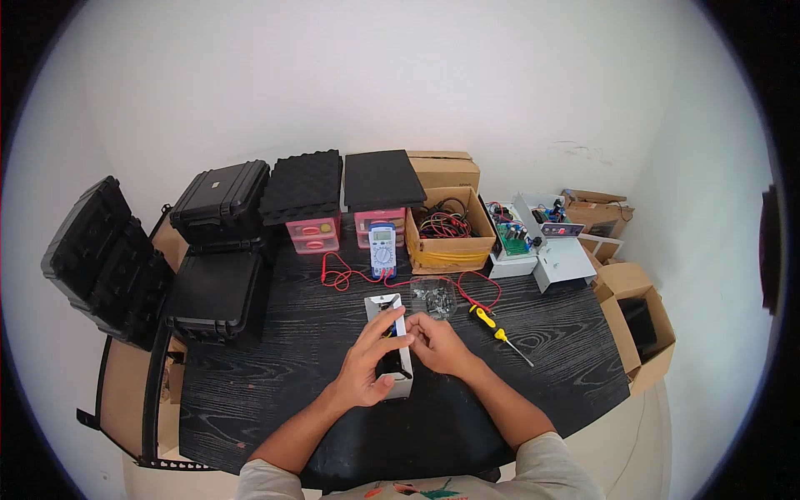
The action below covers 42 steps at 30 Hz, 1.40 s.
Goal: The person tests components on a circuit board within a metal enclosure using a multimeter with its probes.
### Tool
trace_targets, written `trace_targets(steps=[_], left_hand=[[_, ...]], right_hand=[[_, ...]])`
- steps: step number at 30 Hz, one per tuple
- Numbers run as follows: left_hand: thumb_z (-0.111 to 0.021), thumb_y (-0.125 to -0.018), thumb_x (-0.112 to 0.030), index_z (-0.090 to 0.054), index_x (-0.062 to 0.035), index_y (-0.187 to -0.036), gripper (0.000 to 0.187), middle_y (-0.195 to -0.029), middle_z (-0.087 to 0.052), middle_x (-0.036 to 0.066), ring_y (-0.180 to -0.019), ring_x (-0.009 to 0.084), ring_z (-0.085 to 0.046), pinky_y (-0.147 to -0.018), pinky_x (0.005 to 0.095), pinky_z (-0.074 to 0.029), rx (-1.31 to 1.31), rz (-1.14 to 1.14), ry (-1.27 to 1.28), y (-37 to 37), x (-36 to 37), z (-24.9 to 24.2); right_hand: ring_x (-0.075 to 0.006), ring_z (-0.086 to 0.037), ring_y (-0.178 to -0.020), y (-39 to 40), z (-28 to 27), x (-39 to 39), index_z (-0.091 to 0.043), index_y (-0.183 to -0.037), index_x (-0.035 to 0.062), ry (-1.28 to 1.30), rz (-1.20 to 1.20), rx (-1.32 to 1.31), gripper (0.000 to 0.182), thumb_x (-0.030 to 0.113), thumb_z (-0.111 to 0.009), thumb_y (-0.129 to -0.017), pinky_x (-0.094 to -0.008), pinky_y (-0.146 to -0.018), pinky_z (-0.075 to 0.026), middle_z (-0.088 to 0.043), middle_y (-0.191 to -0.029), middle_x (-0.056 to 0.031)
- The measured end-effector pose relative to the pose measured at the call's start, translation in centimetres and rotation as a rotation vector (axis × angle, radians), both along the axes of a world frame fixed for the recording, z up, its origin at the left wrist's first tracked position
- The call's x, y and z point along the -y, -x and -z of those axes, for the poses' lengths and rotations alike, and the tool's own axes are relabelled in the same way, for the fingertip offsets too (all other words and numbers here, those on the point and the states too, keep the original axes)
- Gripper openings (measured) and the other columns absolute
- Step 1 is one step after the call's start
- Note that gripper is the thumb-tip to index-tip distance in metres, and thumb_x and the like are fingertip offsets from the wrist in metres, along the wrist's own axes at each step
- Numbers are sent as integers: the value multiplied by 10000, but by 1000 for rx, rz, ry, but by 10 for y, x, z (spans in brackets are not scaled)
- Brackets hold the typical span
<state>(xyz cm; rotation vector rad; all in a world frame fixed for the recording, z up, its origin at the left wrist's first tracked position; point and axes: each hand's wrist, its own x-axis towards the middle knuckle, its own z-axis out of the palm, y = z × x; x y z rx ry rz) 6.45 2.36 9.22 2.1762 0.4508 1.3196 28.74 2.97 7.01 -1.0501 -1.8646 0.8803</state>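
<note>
A white metal enclosure (401, 385) stands near the front of the black table, its upper side uncovered and dark parts inside. My left hand (363, 367) grips it from the left, fingers reaching over the top and thumb at the near end. Against its right wall, my right hand (439, 347) has its fingers curled in a pinch; whatever they hold is hidden. Just beyond that hand lies a clear tray of small screws (434, 297). To the right rests a yellow and black screwdriver (492, 325).
A multimeter (382, 250) with red leads stands behind the enclosure. Black cases (218, 287) are stacked at left. Pink drawer units (313, 235) topped with foam, a cardboard box of cables (450, 250) and opened white housings with circuit boards (510, 237) line the back.
</note>
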Motion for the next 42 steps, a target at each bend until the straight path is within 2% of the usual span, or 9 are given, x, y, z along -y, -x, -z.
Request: trace_targets(steps=[5, 8, 11, 20, 26, 29, 35, 36, 42], left_hand=[[-497, -1045, -642, -665, -62, -1395, 698, -1624, -443, 311, -1524, 526, -398, -1246, 595, -296, -7, 2, -1, 1, -1, 2], [-491, -1049, -644, -665, -64, -1398, 699, -1622, -446, 309, -1523, 525, -401, -1244, 598, -298, -7, 4, 4, 0, 0, -1], [-486, -1054, -643, -662, -67, -1404, 698, -1628, -440, 307, -1523, 523, -401, -1243, 600, -297, -15, 14, 2, 1, -1, 0], [-493, -1053, -639, -648, -68, -1423, 698, -1649, -416, 300, -1539, 518, -378, -1253, 597, -280, -29, 32, 11, 2, -2, 0], [-554, -1032, -614, -639, -66, -1444, 691, -1672, -383, 299, -1547, 515, -370, -1261, 590, -268, -36, 48, 17, 1, -4, 4], [-668, -995, -576, -605, -72, -1503, 718, -1694, -343, 300, -1556, 523, -344, -1260, 579, -279, -90, 33, 14, 0, 0, -2], [-926, -733, -628, -211, -74, -1712, 1333, -1743, -149, 335, -1592, 529, -241, -1264, 565, -303, -310, -165, 102, 3, 11, -29], [-994, -614, -617, -18, -22, -1713, 1586, -1740, -57, 364, -1603, 528, -200, -1278, 561, -284, -479, -203, 96, 5, 10, -30], [-1032, -579, -495, 27, 83, -1674, 1629, -1706, -138, 372, -1602, 518, -185, -1304, 535, -229, -469, -11, 353, 6, -11, 15]], right_hand=[[-108, -668, -768, 0, 2, 0, -606, -1113, 27, -351, 91, 249, 71, 33, -622, -1044, -305, -673, -533, -686, -859, -31], [-137, -688, -763, 0, 13, -4, -610, -1140, 22, 152, -32, -136, 106, 37, -631, -1037, -306, -686, -538, -711, -878, -62], [-157, -708, -777, -4, 15, -8, -617, -1154, 22, 236, -47, -165, 131, 58, -654, -1033, -313, -698, -550, -724, -896, -76], [-198, -717, -764, -8, -1, -8, -635, -1134, 22, -498, 55, 254, 153, 57, -698, -998, -348, -703, -561, -732, -896, -113], [-90, -647, -730, -3, 14, -6, -636, -1110, 32, 263, -49, -288, 75, 70, -650, -1048, -274, -660, -519, -668, -829, -22], [-40, -597, -731, -12, 17, -11, -607, -1190, 37, 189, -32, -204, 120, 75, -607, -1077, -229, -646, -480, -628, -830, 20], [-23, -537, -690, -15, 5, -11, -495, -1420, 39, 150, 96, -519, 329, 55, -541, -1095, -211, -605, -411, -632, -848, 19], [-25, -518, -688, -14, 3, -11, -498, -1430, 36, 114, 138, -520, 333, 62, -523, -1098, -211, -620, -398, -613, -834, 26], [-37, -489, -678, -24, 9, -15, -530, -1409, 34, 16, 148, -504, 355, 12, -492, -1056, -224, -641, -389, -566, -781, 26]])
